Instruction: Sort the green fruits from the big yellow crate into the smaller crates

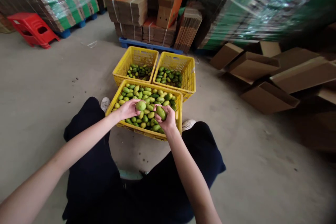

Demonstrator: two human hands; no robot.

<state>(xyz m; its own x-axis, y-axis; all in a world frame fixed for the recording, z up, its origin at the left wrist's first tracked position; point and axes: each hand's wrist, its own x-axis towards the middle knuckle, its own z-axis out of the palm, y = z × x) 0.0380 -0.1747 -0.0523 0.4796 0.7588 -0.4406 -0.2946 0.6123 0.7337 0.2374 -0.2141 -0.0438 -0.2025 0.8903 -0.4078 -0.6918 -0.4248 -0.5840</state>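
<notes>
My left hand [129, 109] is closed round a green mango [141, 105], which shows at the fingertips. In my right hand [168, 117] a longer, darker green mango [161, 113] rests with the fingers wrapped about it. Both hands are above a yellow plastic crate [147, 134] standing between my feet. Many green and yellowish mangoes [145, 119] fill it in a loose heap, partly hidden by my hands.
Behind it, a left yellow crate [118, 69] and a right yellow crate [190, 82] hold fewer mangoes. Bundled flat cartons [128, 10] are stacked on a blue pallet [126, 43]. Open cardboard boxes [270, 96] lie at right. A red stool [28, 24] stands far left.
</notes>
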